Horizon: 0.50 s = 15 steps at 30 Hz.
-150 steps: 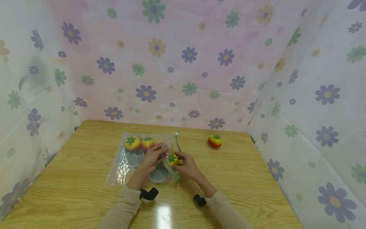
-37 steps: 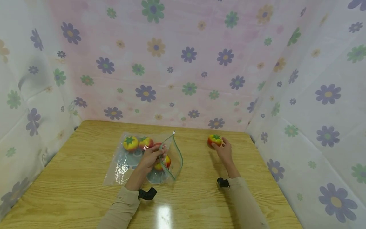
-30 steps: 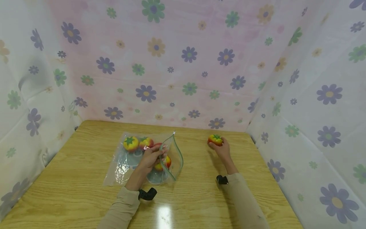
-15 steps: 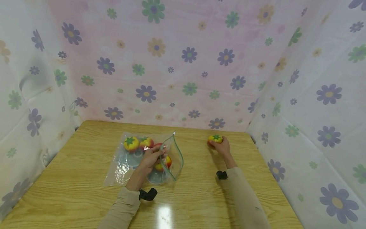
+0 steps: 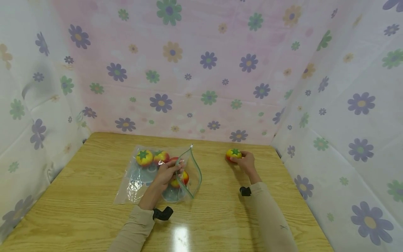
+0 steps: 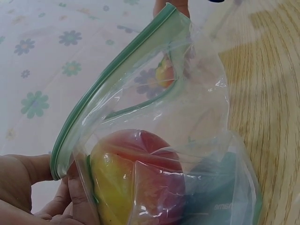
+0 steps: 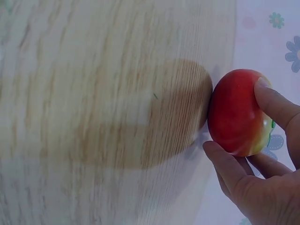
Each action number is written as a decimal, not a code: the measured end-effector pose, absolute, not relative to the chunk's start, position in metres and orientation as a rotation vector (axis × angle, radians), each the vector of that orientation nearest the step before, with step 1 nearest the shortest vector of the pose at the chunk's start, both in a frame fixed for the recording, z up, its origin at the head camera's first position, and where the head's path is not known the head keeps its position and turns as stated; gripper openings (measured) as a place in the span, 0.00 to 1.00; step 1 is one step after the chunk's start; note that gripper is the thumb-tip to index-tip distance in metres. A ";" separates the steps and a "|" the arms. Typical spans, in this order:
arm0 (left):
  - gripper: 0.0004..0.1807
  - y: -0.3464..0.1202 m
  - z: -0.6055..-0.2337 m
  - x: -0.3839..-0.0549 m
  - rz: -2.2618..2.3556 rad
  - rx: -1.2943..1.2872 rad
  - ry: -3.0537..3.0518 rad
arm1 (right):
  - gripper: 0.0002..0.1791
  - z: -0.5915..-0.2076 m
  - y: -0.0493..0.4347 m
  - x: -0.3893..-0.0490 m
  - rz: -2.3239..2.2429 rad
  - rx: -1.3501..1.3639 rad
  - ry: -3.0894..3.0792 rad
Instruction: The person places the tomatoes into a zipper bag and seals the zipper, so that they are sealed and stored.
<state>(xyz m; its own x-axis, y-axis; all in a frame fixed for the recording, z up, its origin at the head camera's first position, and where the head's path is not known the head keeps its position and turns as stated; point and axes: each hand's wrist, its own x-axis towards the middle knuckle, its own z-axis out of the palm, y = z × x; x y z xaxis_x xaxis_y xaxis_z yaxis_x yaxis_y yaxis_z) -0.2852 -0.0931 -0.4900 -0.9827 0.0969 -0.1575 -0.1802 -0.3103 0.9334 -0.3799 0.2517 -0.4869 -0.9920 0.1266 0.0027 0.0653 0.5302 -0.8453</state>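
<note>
My left hand (image 5: 164, 176) pinches the rim of a clear zip bag (image 5: 127, 187) lying on the table, and its mouth stands agape toward the right. Several red-and-yellow toy tomatoes with green leafy tops are inside; one toy tomato (image 6: 136, 180) shows large through the plastic in the left wrist view, just below the green zip strip (image 6: 110, 77). Off to the right, my right hand (image 5: 247, 163) grips another toy tomato (image 7: 236, 112) between thumb and fingers. Whether this tomato is touching the tabletop, I cannot tell.
The wooden table (image 5: 217, 213) has a floral cloth wall (image 5: 195, 87) along its back edge. More floral cloth hangs at the left and right sides. A black wrist camera (image 5: 163, 213) sits on the left forearm, another wrist camera (image 5: 245, 191) on the right.
Five seconds ago my right hand held a tomato at the bag's mouth. It then reached right, took hold of the lone tomato and has just shifted it slightly left. My left hand stays at the bag.
</note>
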 end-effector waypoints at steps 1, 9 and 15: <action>0.21 -0.093 -0.490 -0.286 2.409 -0.116 1.734 | 0.37 -0.487 0.252 -0.380 1.479 -0.169 -2.692; 0.19 -0.089 -0.490 -0.287 2.398 -0.187 1.755 | 0.35 -0.491 0.254 -0.380 1.455 -0.148 -2.706; 0.18 -0.087 -0.491 -0.288 2.393 -0.219 1.755 | 0.34 -0.489 0.254 -0.378 1.453 -0.180 -2.687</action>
<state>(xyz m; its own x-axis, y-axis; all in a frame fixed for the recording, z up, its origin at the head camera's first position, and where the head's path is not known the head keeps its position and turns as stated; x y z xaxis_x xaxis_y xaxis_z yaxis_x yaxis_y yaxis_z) -0.2882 -0.0869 -0.4907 -0.9755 0.0465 -0.2148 -0.2189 -0.2952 0.9300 -0.3784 0.2544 -0.4893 -0.9898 0.1416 0.0159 0.0642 0.5431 -0.8372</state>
